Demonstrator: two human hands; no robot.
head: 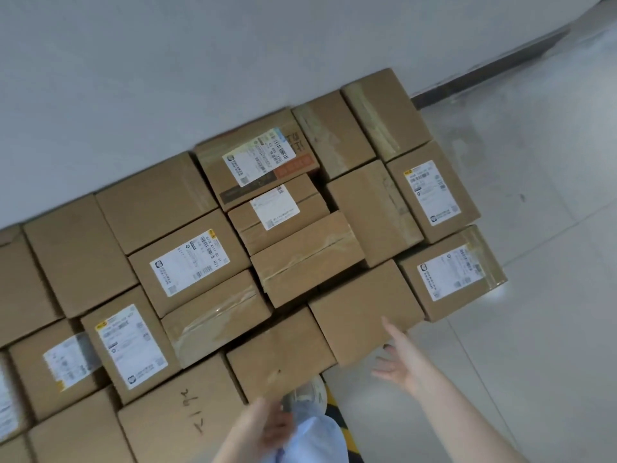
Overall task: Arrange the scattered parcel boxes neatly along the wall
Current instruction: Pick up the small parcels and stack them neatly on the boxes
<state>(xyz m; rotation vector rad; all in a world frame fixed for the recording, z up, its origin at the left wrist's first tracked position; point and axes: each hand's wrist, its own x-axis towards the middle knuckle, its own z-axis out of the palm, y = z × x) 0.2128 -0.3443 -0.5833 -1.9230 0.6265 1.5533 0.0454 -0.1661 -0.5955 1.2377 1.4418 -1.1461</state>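
Fingers (391, 330) of your right hand (399, 360) are apart and straight, tips on the outer edge of the plain box (360, 309), gripping nothing.
That box sits in the row farthest from the wall (167, 78), near the block's right end, with its long axis roughly parallel to the wall and a long side facing you. You look to be seating it into the row. A dark gap shows on its wall side, against the taped box (307, 259), so the next move likely calls for a flat, even push toward the wall, without swinging one corner ahead. Your left hand (270, 426) hangs farther from the wall, too blurred to tell how its fingers lie.
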